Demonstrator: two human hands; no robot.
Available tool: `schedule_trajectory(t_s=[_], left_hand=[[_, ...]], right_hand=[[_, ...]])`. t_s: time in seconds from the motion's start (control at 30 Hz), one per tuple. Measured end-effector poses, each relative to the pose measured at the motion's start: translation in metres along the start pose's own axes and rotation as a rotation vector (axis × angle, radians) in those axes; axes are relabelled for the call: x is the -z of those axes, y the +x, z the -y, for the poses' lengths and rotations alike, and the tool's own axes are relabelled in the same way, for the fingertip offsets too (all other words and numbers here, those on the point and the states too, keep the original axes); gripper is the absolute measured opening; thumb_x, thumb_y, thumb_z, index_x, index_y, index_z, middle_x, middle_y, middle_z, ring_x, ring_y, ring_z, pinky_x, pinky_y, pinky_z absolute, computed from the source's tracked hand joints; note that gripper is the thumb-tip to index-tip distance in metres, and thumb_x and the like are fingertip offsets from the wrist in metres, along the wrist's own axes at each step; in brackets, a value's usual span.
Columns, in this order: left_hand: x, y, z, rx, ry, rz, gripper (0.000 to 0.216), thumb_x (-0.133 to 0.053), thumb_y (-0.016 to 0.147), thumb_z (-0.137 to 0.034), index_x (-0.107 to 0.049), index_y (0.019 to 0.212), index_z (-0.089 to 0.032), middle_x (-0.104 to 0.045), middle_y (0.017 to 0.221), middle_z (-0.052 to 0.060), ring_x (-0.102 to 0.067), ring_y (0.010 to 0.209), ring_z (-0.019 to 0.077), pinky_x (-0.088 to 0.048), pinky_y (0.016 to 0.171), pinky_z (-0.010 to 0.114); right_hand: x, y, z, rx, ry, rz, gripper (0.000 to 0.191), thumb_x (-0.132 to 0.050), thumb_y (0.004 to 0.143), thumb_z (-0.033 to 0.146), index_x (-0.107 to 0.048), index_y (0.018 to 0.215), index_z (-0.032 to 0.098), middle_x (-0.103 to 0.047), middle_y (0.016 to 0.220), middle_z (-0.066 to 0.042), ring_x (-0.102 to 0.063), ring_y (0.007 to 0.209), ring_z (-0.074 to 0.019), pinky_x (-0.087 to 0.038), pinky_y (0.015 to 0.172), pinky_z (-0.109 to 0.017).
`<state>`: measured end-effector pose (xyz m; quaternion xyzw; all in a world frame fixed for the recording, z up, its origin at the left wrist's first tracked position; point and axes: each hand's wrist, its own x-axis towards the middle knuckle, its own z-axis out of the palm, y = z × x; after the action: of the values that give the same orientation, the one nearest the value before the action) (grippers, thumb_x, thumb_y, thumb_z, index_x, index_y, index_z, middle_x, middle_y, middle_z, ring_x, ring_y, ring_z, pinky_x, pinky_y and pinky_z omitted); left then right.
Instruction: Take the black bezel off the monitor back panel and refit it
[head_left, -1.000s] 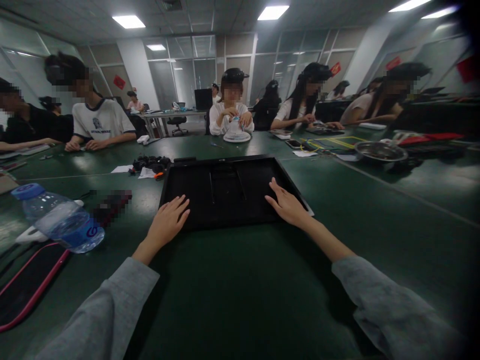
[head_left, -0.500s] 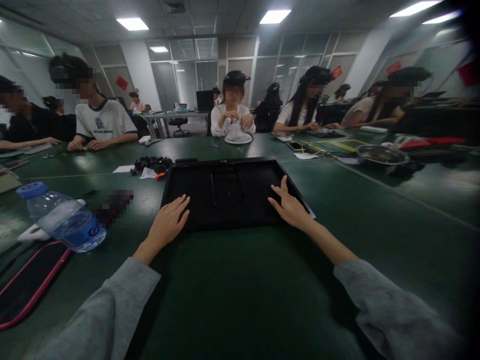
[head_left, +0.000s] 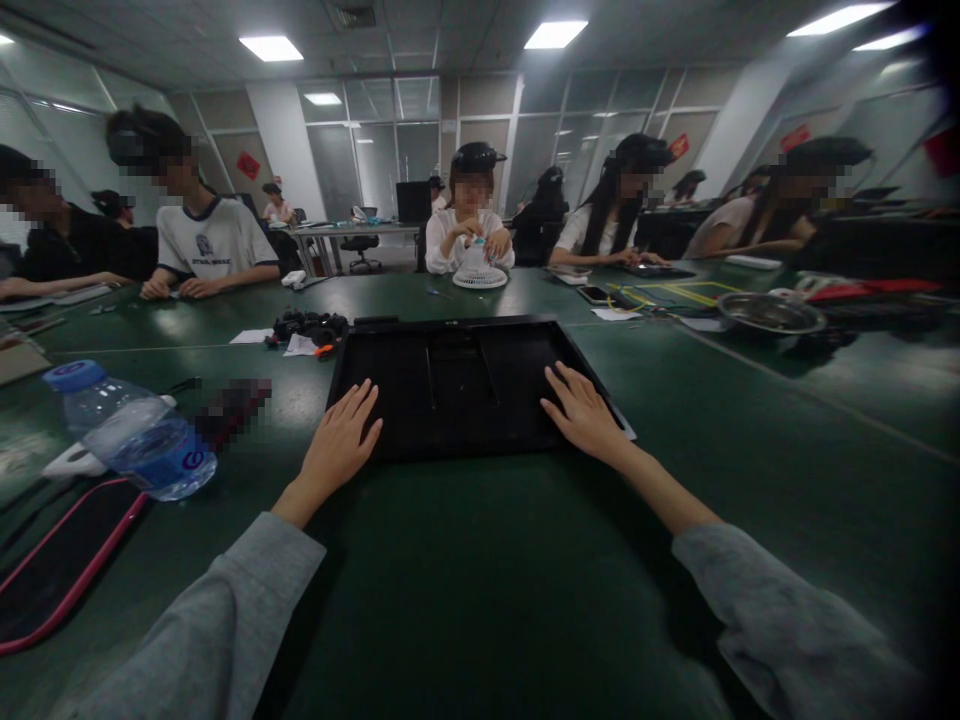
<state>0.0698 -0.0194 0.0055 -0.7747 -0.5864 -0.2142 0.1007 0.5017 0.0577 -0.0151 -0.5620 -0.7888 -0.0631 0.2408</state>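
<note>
Nearest to where I stand, two grey sleeves [head_left: 225, 610] reach in over a dark green desk [head_left: 480, 590]. Beyond them, the person's left hand [head_left: 337, 435] and right hand [head_left: 585, 415] lie palm down at opposite sides of a shallow black tray [head_left: 521, 410], fingers spread and straight, neither pinching anything. The left covers part of the near left corner; the right lies over the right side, fingers inward. I cannot tell whether the palms press or only hover. The tray lies flat on the desk, squarely before the person, its raised rim all round and two thin bars [head_left: 431, 380] inside. To handle it well, I would judge, both hands should bear evenly and lightly at the rim, well away from those bars, which look easy to knock. To the person's left are a pink-edged dark flat object [head_left: 75, 560] and a blue-capped water bottle [head_left: 135, 430], seemingly slanted. Just past the tray's far left corner sits a black tangle [head_left: 307, 327] with white papers [head_left: 301, 345] and an orange piece [head_left: 325, 352]. Farther right stands a metal bowl [head_left: 772, 328]. Across the desk, a co-worker in white [head_left: 439, 245] holds something small, hard to make out, above a white slotted dome [head_left: 480, 277]; others sit bent over their own places.
</note>
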Motion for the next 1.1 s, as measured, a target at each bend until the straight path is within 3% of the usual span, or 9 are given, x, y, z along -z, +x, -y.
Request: schedule_trajectory(t_s=[0.1, 0.23, 0.43, 0.57, 0.67, 0.83, 0.9, 1.0, 1.1], left_hand=[[0.0, -0.001, -0.001, 0.033, 0.022, -0.036, 0.061, -0.04, 0.102, -0.043, -0.034, 0.158, -0.022, -0.031, 0.166, 0.009, -0.029, 0.153, 0.0277, -0.023, 0.124, 0.052], [-0.001, -0.001, 0.0, 0.003, 0.024, 0.072, 0.05, -0.035, 0.103, -0.04, -0.051, 0.149, -0.026, -0.049, 0.156, 0.007, -0.042, 0.146, 0.0268, -0.02, 0.124, 0.055], [0.002, -0.001, -0.004, 0.053, 0.036, 0.017, 0.057, -0.037, 0.102, -0.04, -0.038, 0.157, -0.025, -0.038, 0.162, 0.008, -0.04, 0.147, 0.0271, -0.023, 0.123, 0.055], [0.002, -0.001, -0.003, 0.032, 0.055, 0.068, 0.05, -0.035, 0.103, -0.039, -0.05, 0.149, -0.026, -0.045, 0.158, 0.008, -0.043, 0.145, 0.0278, -0.02, 0.123, 0.06], [0.001, -0.001, -0.002, 0.044, 0.054, 0.047, 0.049, -0.037, 0.103, -0.039, -0.052, 0.148, -0.024, -0.043, 0.16, 0.008, -0.042, 0.146, 0.0281, -0.021, 0.123, 0.059], [0.005, -0.001, -0.003, 0.046, -0.012, 0.039, 0.039, -0.041, 0.101, -0.037, -0.065, 0.13, -0.025, -0.057, 0.149, 0.008, -0.05, 0.14, 0.0275, -0.02, 0.122, 0.059], [0.008, -0.001, -0.002, 0.051, -0.062, 0.005, 0.034, -0.044, 0.1, -0.036, -0.071, 0.118, -0.024, -0.064, 0.141, 0.008, -0.054, 0.136, 0.0274, -0.024, 0.121, 0.058], [0.011, -0.001, 0.006, 0.121, -0.141, -0.118, 0.031, -0.046, 0.099, -0.037, -0.074, 0.101, -0.023, -0.071, 0.128, 0.008, -0.058, 0.129, 0.028, -0.034, 0.116, 0.054], [0.01, 0.001, 0.024, 0.274, -0.217, -0.299, 0.035, -0.047, 0.098, -0.039, -0.07, 0.116, -0.021, -0.066, 0.134, 0.011, -0.058, 0.127, 0.0288, -0.04, 0.113, 0.05]], right_hand=[[0.001, 0.0, 0.002, 0.004, -0.019, -0.09, 0.075, -0.038, 0.1, 0.049, -0.017, 0.164, 0.016, -0.018, 0.169, -0.014, -0.017, 0.155, -0.0309, -0.026, 0.123, -0.055], [-0.001, 0.001, 0.0, 0.051, 0.025, 0.061, 0.062, -0.03, 0.103, 0.046, -0.036, 0.159, 0.021, -0.036, 0.162, -0.012, -0.032, 0.15, -0.0279, -0.032, 0.121, -0.052], [0.001, 0.0, 0.001, 0.001, 0.04, -0.04, 0.071, -0.036, 0.1, 0.047, -0.024, 0.162, 0.013, -0.033, 0.162, -0.018, -0.031, 0.15, -0.0309, -0.034, 0.119, -0.053], [0.002, 0.0, 0.0, 0.037, 0.04, 0.018, 0.055, -0.034, 0.1, 0.037, -0.045, 0.151, 0.019, -0.046, 0.154, -0.015, -0.041, 0.144, -0.0298, -0.038, 0.116, -0.054], [0.001, -0.001, -0.001, 0.016, 0.03, -0.035, 0.056, -0.038, 0.098, 0.037, -0.044, 0.151, 0.02, -0.041, 0.157, -0.015, -0.037, 0.146, -0.0315, -0.04, 0.114, -0.057], [0.0, -0.002, 0.0, 0.027, 0.033, -0.011, 0.052, -0.036, 0.099, 0.036, -0.05, 0.146, 0.019, -0.04, 0.157, -0.015, -0.04, 0.144, -0.032, -0.044, 0.111, -0.056], [0.003, -0.001, 0.001, 0.016, 0.022, -0.071, 0.054, -0.04, 0.098, 0.038, -0.049, 0.147, 0.016, -0.033, 0.16, -0.016, -0.036, 0.145, -0.0344, -0.043, 0.111, -0.056], [0.014, 0.0, -0.001, -0.028, 0.038, -0.215, 0.053, -0.041, 0.097, 0.035, -0.052, 0.144, 0.014, -0.039, 0.154, -0.019, -0.04, 0.141, -0.0351, -0.041, 0.113, -0.056], [0.023, 0.002, -0.015, -0.15, 0.086, -0.384, 0.049, -0.041, 0.096, 0.032, -0.057, 0.139, 0.015, -0.05, 0.143, -0.02, -0.046, 0.136, -0.0343, -0.038, 0.114, -0.057]])
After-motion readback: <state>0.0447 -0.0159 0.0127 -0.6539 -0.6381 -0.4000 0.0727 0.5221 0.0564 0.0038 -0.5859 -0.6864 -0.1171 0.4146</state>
